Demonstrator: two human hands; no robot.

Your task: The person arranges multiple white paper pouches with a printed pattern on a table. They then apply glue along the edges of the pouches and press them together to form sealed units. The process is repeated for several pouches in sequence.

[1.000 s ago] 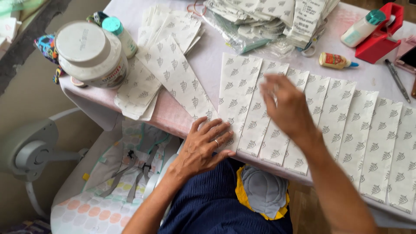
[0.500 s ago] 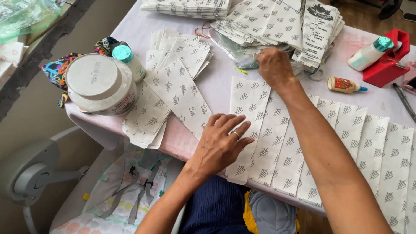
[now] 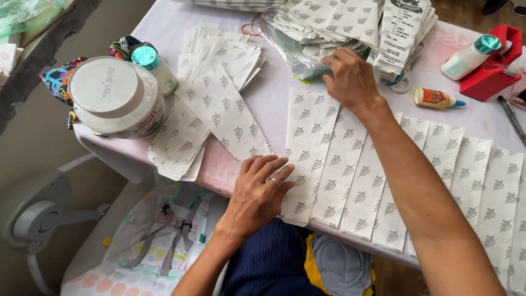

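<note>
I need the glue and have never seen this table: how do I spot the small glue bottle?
Start at the red tape dispenser near the table's far right edge. Just left of it, beside the right hand, the small glue bottle lies on its side. Unlike the bigger white bottle with its teal cap, it has a blue nozzle.

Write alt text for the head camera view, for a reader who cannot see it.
A person's left hand presses flat on a row of overlapping white patterned paper bags on a table, while the right hand reaches into a pile of bags farther back.

Patterned white paper bags (image 3: 350,164) overlapping flat, table edge.
</note>
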